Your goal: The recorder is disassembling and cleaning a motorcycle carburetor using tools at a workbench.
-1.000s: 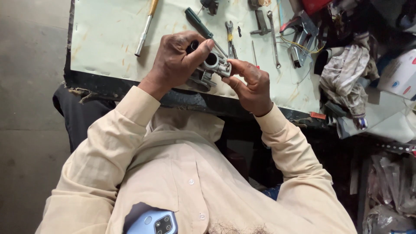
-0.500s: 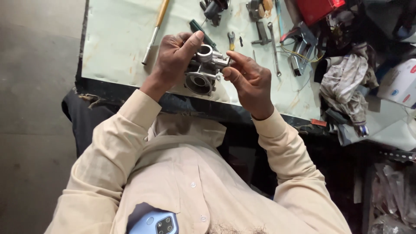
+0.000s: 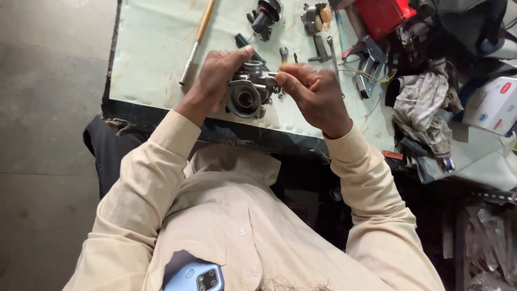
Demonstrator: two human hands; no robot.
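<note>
A grey metal carburettor body (image 3: 246, 92) with a round bore is held just above the pale green table top (image 3: 151, 59). My left hand (image 3: 212, 78) grips it from the left, thumb over its top. My right hand (image 3: 312, 94) pinches a small metal fitting on the part's right side with thumb and forefinger. What lies under the fingers is hidden.
On the table lie a wooden-handled tool (image 3: 196, 40), a dark screwdriver (image 3: 249, 46), a small spanner (image 3: 284, 55), more metal parts (image 3: 264, 16), a red box (image 3: 385, 16) and rags (image 3: 425, 116). A phone (image 3: 196, 277) sits in my shirt pocket. Grey floor is at the left.
The view has shifted, so hands and part sit lower and nearer the table's front edge. The part has turned, its round bore now facing me. My right fingers have moved to its right side.
</note>
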